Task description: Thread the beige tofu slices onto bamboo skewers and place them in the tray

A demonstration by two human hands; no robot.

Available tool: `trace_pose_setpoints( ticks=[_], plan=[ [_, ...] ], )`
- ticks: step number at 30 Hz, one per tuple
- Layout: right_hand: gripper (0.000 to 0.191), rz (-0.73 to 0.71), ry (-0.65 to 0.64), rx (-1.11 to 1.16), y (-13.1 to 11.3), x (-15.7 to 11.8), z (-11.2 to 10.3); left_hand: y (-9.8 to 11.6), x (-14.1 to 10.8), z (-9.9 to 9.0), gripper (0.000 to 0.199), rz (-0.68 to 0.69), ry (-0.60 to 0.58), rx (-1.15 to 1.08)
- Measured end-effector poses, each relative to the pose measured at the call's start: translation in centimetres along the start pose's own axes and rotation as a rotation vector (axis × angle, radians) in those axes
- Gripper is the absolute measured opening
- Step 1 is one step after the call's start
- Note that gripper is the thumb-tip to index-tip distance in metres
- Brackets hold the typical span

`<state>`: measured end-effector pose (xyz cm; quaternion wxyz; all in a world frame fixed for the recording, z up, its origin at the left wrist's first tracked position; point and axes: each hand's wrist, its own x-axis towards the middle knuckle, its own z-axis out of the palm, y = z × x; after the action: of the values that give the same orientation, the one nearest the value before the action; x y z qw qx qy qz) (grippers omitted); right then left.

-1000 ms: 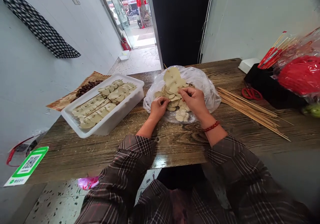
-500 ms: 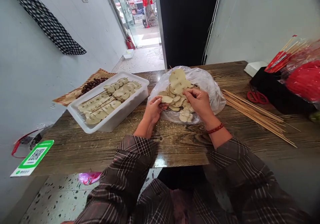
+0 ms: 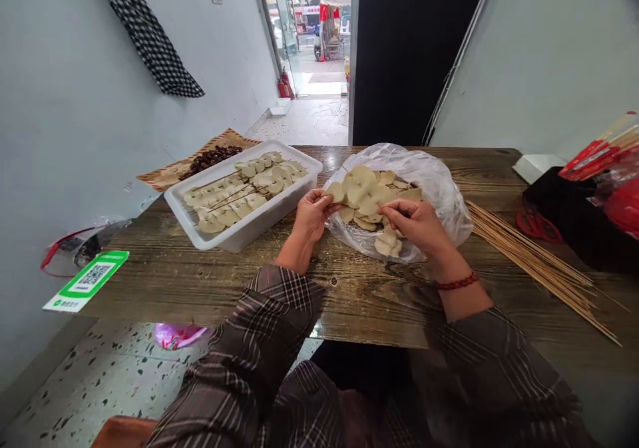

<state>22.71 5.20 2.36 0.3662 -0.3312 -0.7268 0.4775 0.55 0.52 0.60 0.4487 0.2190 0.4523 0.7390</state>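
My left hand (image 3: 310,218) pinches a thin, pale, round slice (image 3: 335,193) at its edge. Between the thumb and fingers of my right hand (image 3: 415,222) is a skewer, mostly hidden behind the pale slices (image 3: 363,187) threaded on it; its tip seems to point up and left. The loose slice is right beside the threaded ones. Beneath both hands, more slices (image 3: 364,223) lie heaped in a clear plastic bag (image 3: 446,188) spread on the wooden table (image 3: 349,301). A small clump of slices (image 3: 388,242) sits at the bag's front edge.
To the left stands a white tray (image 3: 244,236) of filled skewers, with dark red fruits (image 3: 212,160) on a woven mat behind it. Bare bamboo skewers (image 3: 539,265) lie at right, near red scissors (image 3: 538,227) and a black container (image 3: 562,215). A QR-code card (image 3: 90,280) lies front left.
The view has shifted, so the table's things appear farther right. The threaded slices have tipped from upright to leaning left and lower. My left hand has brought its slice up against them.
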Motion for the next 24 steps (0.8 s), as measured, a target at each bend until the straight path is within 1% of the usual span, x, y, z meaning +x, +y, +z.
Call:
trace_pose_setpoints(
  ticks=[5,10,18,24],
  plan=[
    [0.038,-0.006,-0.152,-0.093,0.4,-0.7,-0.6,0.7,0.2,-0.2,0.022,0.119,0.114,0.013],
    [0.037,-0.017,-0.237,-0.166,0.7,-0.9,-0.9,1.1,0.4,-0.2,0.022,0.179,0.141,0.022],
    [0.040,-0.040,-0.253,-0.211,0.5,-0.9,-0.7,1.4,0.3,-0.1,0.019,0.168,0.148,0.010],
    [0.037,-0.013,-0.247,-0.243,0.2,-0.9,-0.6,1.2,0.5,-0.2,0.018,0.228,0.146,0.018]
  ],
)
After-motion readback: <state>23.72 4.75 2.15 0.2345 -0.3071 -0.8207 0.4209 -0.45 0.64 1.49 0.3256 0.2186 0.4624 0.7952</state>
